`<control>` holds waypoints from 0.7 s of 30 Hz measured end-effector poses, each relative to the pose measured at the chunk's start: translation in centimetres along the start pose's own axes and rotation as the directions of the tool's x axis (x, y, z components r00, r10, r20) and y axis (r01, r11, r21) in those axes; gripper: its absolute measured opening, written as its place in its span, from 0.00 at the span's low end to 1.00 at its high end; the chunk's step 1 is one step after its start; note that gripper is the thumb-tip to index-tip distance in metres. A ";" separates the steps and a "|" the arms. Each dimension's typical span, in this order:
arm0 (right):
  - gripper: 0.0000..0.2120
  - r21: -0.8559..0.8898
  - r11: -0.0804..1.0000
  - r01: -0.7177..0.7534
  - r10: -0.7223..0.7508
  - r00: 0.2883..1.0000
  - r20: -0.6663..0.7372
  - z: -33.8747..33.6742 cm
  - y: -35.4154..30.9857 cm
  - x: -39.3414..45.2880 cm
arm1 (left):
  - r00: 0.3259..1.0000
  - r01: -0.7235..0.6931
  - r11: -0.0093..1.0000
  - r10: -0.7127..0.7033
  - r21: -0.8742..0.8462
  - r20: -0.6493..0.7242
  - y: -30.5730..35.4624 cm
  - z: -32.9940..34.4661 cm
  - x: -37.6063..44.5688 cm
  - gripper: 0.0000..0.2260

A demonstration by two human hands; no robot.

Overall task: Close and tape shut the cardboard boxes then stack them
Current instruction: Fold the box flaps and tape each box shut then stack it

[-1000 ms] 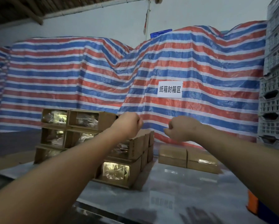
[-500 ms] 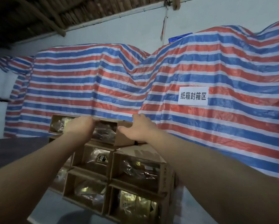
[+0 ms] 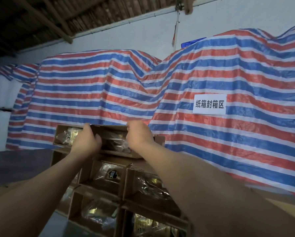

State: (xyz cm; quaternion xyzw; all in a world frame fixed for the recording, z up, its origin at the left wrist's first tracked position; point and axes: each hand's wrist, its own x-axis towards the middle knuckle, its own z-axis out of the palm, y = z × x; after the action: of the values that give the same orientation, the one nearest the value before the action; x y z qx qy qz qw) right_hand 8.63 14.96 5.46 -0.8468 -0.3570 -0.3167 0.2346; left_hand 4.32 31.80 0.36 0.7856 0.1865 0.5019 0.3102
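Both hands clasp the top open box [image 3: 112, 139], which sits atop the box stack [image 3: 119, 190], long axis left-right: left hand [image 3: 87, 140] at its left end, right hand [image 3: 139, 136] at its right, equally near.

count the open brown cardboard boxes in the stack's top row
2: the far-left box; beside it the held box, gripped by left hand and right hand. Others may hide behind.

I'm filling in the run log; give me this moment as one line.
left hand: grips top open box | right hand: grips same box | box: on stack, untaped | backdrop: striped tarp
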 end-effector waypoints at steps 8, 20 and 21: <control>0.06 0.091 0.994 -0.063 0.069 0.995 -0.072 -8.6 -0.3 -0.3 | 0.994 -0.109 0.966 0.105 -0.236 -0.030 6.3 -4.4 -1.2 0.12; 0.14 0.084 0.977 -0.194 0.203 0.972 -0.120 -26.4 4.7 -7.3 | 0.934 0.076 0.689 0.204 -0.721 0.294 22.7 -6.8 -7.8 0.11; 0.12 0.102 0.971 -0.218 0.229 0.968 -0.106 -27.8 5.5 -8.0 | 0.920 0.122 0.640 0.213 -0.759 0.327 24.1 -6.5 -8.6 0.13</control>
State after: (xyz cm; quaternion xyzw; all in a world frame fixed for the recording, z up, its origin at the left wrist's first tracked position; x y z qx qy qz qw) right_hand -1.83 -9.54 18.00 -0.8503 -0.2588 -0.3210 0.3270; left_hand -5.69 10.78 12.79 0.6669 -0.1295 0.3752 0.6306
